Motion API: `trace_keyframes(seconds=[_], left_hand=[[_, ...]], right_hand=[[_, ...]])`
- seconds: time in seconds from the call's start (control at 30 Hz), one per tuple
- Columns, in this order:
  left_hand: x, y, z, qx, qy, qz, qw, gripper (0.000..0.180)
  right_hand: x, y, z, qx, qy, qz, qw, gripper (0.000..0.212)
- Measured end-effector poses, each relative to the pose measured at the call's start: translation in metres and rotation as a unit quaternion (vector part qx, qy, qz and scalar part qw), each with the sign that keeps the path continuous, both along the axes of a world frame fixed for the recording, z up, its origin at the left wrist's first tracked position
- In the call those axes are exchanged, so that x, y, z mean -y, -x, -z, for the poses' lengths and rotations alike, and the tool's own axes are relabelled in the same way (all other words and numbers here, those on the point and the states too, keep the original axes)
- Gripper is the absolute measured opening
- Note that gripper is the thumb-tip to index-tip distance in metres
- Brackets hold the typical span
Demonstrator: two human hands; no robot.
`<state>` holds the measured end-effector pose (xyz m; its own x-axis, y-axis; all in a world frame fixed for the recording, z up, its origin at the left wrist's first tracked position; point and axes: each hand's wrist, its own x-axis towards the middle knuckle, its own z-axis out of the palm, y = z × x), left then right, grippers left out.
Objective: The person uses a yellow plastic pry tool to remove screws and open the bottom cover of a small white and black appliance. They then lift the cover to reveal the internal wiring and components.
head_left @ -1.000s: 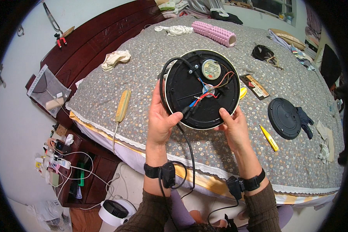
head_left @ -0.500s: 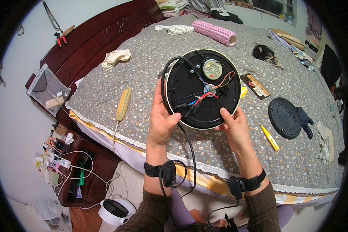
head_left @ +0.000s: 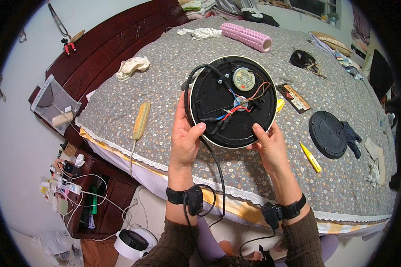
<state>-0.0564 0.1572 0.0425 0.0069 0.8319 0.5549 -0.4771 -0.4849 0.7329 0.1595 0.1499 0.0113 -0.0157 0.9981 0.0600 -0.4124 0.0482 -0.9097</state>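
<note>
A round black appliance base (head_left: 205, 100) with a white rim is held up above the bed, its open underside facing me. Inside it sit a small round silver motor (head_left: 243, 80) and blue, red and brown wires (head_left: 239, 106). My left hand (head_left: 186, 141) is closed around its left edge, thumb near the lower rim. My right hand (head_left: 270, 146) grips the lower right edge, thumb on the black face. A black cord (head_left: 219, 167) loops round the left side and hangs down between my arms. The fingers behind the base are partly hidden.
On the flowered bedspread (head_left: 254, 178) lie a round black cover (head_left: 325, 135), a dark glove (head_left: 352, 139), a yellow pen-shaped tool (head_left: 310, 157), a flat package (head_left: 294, 99), a yellow power strip (head_left: 141, 121) and a pink foam roller (head_left: 247, 37). A cluttered nightstand (head_left: 109, 209) stands left.
The base has shifted very slightly up and left in both hands. My left thumb sits a little further left on its rim. The grip is otherwise the same.
</note>
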Motion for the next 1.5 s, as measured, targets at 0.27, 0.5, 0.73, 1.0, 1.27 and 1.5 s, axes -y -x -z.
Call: trace_keyframes(seconds=[0.27,0.5,0.73,1.0,1.27,1.5], left_hand=[[-0.001,-0.009,-0.001,-0.048,-0.023,-0.069,0.996,0.088],[-0.001,-0.016,-0.003,-0.083,-0.013,-0.107,0.991,0.087],[0.000,-0.014,-0.002,-0.083,-0.007,-0.087,0.993,0.096],[0.003,-0.002,-0.005,-0.143,-0.010,-0.041,0.989,0.109],[0.004,-0.006,-0.007,-0.141,-0.010,-0.051,0.989,0.104],[0.004,-0.010,-0.007,-0.161,-0.027,-0.079,0.983,0.097]], right_hand=[[0.000,0.002,0.004,-0.029,-0.005,0.004,1.000,0.042],[-0.003,-0.002,0.009,-0.033,0.016,0.000,0.999,0.042],[-0.002,-0.002,0.009,-0.033,0.013,0.003,0.999,0.045],[-0.002,-0.001,0.009,-0.029,0.015,0.009,0.999,0.046],[-0.001,0.000,0.007,-0.032,0.010,0.011,0.999,0.046],[-0.001,0.000,0.007,-0.038,0.006,0.012,0.999,0.047]])
